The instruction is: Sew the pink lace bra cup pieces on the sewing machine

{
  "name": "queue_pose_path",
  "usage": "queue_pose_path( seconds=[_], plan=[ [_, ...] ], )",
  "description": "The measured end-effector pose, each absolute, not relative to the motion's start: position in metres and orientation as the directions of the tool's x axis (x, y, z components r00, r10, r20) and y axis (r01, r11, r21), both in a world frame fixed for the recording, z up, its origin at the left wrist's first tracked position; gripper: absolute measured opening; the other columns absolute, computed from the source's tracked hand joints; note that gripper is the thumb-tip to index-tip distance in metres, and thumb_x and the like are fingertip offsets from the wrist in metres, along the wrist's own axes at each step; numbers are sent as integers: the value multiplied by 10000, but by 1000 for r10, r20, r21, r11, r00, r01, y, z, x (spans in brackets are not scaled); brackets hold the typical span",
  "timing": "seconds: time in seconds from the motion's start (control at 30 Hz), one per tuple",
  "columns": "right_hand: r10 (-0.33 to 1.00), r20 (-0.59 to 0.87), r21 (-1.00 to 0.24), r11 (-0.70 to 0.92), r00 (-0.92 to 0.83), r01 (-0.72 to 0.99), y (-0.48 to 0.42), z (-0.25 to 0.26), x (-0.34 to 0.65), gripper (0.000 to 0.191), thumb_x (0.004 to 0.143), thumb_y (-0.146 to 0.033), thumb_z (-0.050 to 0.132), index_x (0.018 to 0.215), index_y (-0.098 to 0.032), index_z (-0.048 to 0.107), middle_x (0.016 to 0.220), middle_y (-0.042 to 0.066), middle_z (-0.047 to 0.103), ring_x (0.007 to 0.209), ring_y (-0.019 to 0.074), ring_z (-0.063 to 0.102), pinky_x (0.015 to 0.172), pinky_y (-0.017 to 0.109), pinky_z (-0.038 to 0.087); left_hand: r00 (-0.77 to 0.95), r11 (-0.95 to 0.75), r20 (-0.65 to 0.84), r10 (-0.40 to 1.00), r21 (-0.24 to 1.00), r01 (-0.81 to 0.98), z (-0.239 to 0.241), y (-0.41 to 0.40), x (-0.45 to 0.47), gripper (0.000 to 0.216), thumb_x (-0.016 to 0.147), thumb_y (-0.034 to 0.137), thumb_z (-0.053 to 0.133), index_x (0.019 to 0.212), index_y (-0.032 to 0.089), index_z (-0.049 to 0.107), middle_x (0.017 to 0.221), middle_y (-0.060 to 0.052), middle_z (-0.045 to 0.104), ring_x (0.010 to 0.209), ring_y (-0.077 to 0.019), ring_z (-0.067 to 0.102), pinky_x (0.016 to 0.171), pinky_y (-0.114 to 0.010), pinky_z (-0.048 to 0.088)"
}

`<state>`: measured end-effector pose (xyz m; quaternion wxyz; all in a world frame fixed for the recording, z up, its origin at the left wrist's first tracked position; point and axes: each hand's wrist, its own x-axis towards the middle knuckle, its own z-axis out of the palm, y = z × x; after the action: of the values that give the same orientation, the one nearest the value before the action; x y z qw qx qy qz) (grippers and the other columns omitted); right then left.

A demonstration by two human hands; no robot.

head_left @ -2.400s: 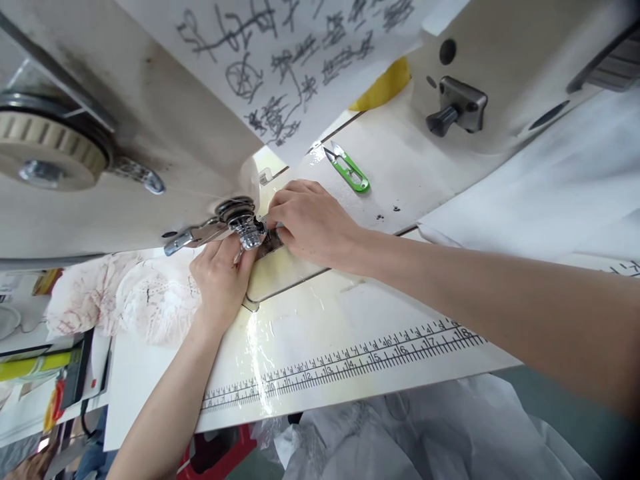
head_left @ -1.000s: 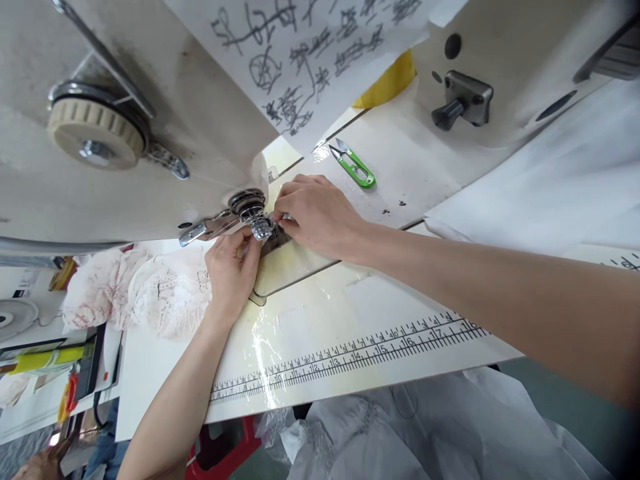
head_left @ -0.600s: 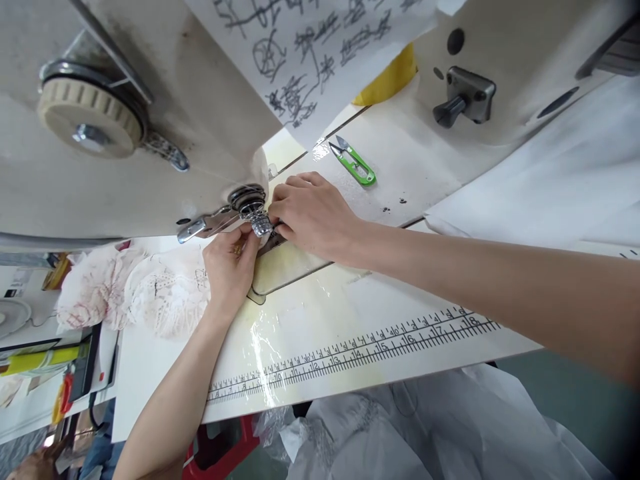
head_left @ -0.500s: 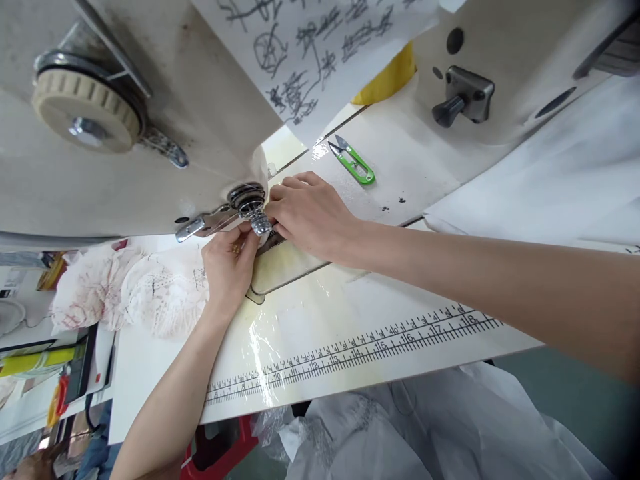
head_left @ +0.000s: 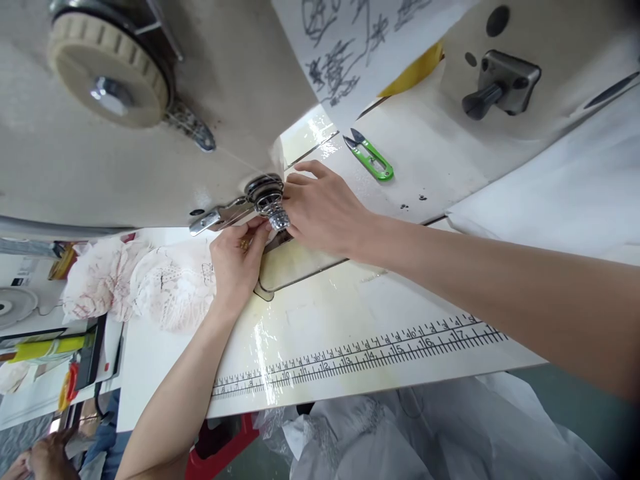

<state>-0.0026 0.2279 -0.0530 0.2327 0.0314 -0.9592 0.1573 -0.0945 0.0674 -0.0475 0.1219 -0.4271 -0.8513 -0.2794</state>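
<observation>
the silvery tension knob [head_left: 278, 216] juts from the sewing machine's head [head_left: 150, 180], its long axis slanting in view from the dark-rimmed discs at upper left to the ribbed end at lower right. the left hand [head_left: 237, 259] is just left of it, thumb and forefinger close at the tips; i cannot tell whether they pinch anything. the right hand [head_left: 327, 210] is just on its other side, fingers bent and partly hidden behind the knob, so their grip cannot be told either.

bare desk [head_left: 345, 293] lies open between the hands and the printed ruler [head_left: 350, 359] along the near edge. the lace bundle [head_left: 173, 283] sits close by the left forearm, and the green snips [head_left: 374, 160] lie beyond the right hand, blades pointing up-left.

compared with half a second ago, the machine and snips sit further right in view, less of the handwritten note [head_left: 370, 33] shows, and both hands remain beside the knob.
</observation>
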Motion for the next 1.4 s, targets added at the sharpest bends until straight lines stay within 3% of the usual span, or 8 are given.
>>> queue_pose_path(
  seconds=[0.23,0.53,0.73,1.2,1.3,1.4],
  plan=[
    [43,428,-342,932,-903,-118,231,-52,-3,308,876,-39,446,1065,-182,641,1079,56,648,1054,224,565,1050,421,293,-594,477,445,671,354,804,-48,66,-97,139,872,296,612,868,193,704,747,-15,671,655,-142,592,654,-258,460],
    [-6,482,-253,956,-876,-146,231,-58,-7,217,840,-25,462,877,-142,640,1011,39,636,992,187,547,1059,392,282,-614,493,438,656,366,789,-48,67,-96,149,862,297,618,866,175,702,749,-16,675,655,-134,594,657,-237,457],
    [-21,479,-215,967,-878,-140,232,-57,-9,221,829,-29,464,898,-142,641,1016,31,642,1037,197,561,1087,406,284,-610,491,450,653,362,792,-46,69,-94,131,857,272,619,861,173,706,745,-13,677,646,-127,588,644,-226,453],
    [104,430,-419,903,-897,-97,233,-56,-10,173,860,-110,487,869,-161,653,993,44,637,1026,215,565,1033,406,333,-576,467,455,679,338,817,-45,66,-96,143,848,317,661,846,182,711,788,-6,685,674,-126,590,640,-226,443],
    [153,428,-455,888,-891,-65,233,-56,-9,180,846,-90,473,872,-159,637,933,40,627,955,200,566,1001,384,349,-480,388,437,761,287,876,-41,62,-92,191,798,367,730,847,187,692,852,-14,696,779,-158,621,726,-257,467],
    [182,456,-472,879,-871,-63,234,-56,-7,195,835,-80,465,908,-163,625,910,39,617,933,196,556,952,359,368,-410,329,445,796,250,911,-38,58,-90,171,887,339,624,861,180,682,883,-36,694,830,-169,626,748,-273,473]
  ],
)
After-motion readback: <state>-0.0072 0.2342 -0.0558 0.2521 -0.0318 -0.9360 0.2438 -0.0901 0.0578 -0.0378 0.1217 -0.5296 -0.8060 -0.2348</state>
